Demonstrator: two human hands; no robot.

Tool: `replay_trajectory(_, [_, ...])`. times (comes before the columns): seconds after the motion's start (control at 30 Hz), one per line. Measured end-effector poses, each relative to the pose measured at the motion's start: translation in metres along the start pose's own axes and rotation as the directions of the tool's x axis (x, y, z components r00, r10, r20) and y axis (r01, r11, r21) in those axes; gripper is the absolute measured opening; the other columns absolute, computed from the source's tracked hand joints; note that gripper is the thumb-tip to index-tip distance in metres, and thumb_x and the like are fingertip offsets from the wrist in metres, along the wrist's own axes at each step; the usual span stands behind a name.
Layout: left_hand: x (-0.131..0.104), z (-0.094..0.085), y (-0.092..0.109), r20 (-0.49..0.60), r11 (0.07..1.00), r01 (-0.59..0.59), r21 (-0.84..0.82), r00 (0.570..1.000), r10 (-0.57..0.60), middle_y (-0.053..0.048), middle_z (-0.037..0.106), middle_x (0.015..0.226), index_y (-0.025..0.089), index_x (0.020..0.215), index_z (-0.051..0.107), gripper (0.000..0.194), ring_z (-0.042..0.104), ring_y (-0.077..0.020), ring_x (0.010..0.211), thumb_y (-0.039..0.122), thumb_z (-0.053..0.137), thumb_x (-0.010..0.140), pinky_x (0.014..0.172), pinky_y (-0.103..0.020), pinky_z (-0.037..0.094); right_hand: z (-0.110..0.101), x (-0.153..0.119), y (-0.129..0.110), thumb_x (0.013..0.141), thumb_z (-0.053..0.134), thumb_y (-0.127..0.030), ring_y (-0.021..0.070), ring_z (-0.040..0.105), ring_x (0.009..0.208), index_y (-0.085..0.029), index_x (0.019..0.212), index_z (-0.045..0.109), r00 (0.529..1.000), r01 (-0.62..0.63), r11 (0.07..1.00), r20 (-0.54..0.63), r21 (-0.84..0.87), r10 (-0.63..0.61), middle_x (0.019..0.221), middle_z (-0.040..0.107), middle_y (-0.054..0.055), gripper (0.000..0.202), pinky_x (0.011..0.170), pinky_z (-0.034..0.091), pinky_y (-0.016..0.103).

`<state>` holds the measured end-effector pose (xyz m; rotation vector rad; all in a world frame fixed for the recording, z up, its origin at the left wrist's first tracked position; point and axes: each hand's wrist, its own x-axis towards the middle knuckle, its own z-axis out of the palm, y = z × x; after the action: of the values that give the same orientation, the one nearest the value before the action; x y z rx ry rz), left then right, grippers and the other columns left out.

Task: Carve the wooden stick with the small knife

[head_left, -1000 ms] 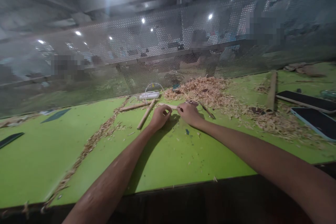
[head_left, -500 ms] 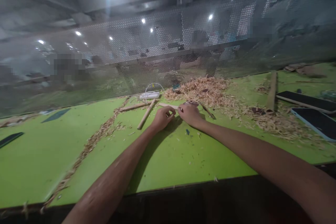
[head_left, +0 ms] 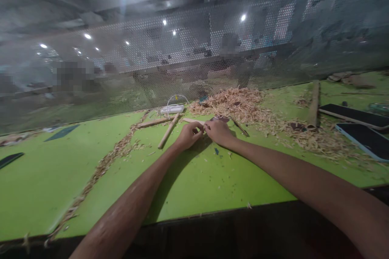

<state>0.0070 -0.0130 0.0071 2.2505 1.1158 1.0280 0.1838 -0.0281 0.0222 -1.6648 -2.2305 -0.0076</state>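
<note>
Close together over the middle of the green table, my left hand (head_left: 187, 136) and my right hand (head_left: 218, 132) nearly touch at the fingertips. A pale wooden stick (head_left: 193, 121) runs leftward from my right fingers, which are closed on its right end. My left fingers are curled into a pinch just in front of the stick; whatever they grip, if anything, is too small to make out. Partly behind my right hand lies a dark flat piece (head_left: 221, 119). To its right is a thin dark tool (head_left: 240, 127). Another wooden stick (head_left: 169, 130) rests left of my left hand.
Curly wood shavings (head_left: 235, 101) are heaped behind my hands and spread right. A white power strip (head_left: 172, 109) with a cable stands at the back. Two phones (head_left: 364, 139) and a long wooden piece (head_left: 314, 105) lie at right. A mesh screen (head_left: 182, 60) borders the table.
The view has shifted very slightly. My two hands stay almost in place, with only a small movement at the fingers; the pale stick keeps nearly the same position.
</note>
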Motion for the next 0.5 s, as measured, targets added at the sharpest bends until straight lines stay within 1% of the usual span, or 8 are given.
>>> replay_trajectory(0.1, [0.0007, 0.0006, -0.0022, -0.022, 1.000, 0.020, -0.021, 1.000, -0.020, -0.004, 0.076, 0.082, 0.016, 0.082, 0.070, 0.009, 0.066, -0.0138, 0.066, 0.017, 0.064, 0.087, 0.061, -0.023, 0.051, -0.0008, 0.0004, 0.0015, 0.109, 0.047, -0.026, 0.0203, 0.067, 0.091, -0.017, 0.118, 0.080, 0.999, 0.043, 0.998, -0.005, 0.051, -0.043, 0.103, 0.077, 0.012, 0.035, 0.077, 0.044, 0.028])
replay_trajectory(0.23, [0.0010, 0.0021, -0.0037, -0.028, 0.997, 0.033, -0.068, 0.999, -0.035, -0.005, 0.075, 0.081, 0.016, 0.082, 0.069, 0.021, 0.068, -0.0161, 0.070, 0.032, 0.064, 0.095, 0.063, -0.025, 0.053, -0.0007, 0.0003, 0.0034, 0.108, 0.048, -0.023, 0.0201, 0.068, 0.092, -0.018, 0.125, 0.079, 0.996, 0.088, 0.991, -0.022, 0.100, -0.086, 0.105, 0.079, 0.010, 0.035, 0.077, 0.044, 0.028])
replay_trajectory(0.37, [0.0006, 0.0029, -0.0041, -0.023, 0.994, 0.037, -0.099, 0.999, -0.039, -0.008, 0.076, 0.094, 0.016, 0.093, 0.069, 0.017, 0.068, -0.0160, 0.074, 0.033, 0.066, 0.096, 0.062, -0.025, 0.054, 0.0026, 0.0019, 0.0057, 0.109, 0.046, -0.021, 0.0191, 0.068, 0.088, -0.018, 0.129, 0.077, 0.994, 0.107, 0.983, -0.022, 0.146, -0.105, 0.105, 0.079, 0.010, 0.037, 0.075, 0.046, 0.028])
replay_trajectory(0.5, [0.0008, 0.0039, -0.0056, -0.063, 0.992, 0.043, -0.116, 0.997, -0.051, -0.009, 0.074, 0.099, 0.017, 0.098, 0.066, 0.018, 0.068, -0.0162, 0.079, 0.034, 0.069, 0.095, 0.064, -0.026, 0.056, 0.0061, 0.0038, 0.0083, 0.109, 0.045, -0.020, 0.0189, 0.067, 0.085, -0.016, 0.131, 0.077, 0.990, 0.138, 0.977, -0.046, 0.164, -0.132, 0.105, 0.080, 0.012, 0.039, 0.075, 0.046, 0.027])
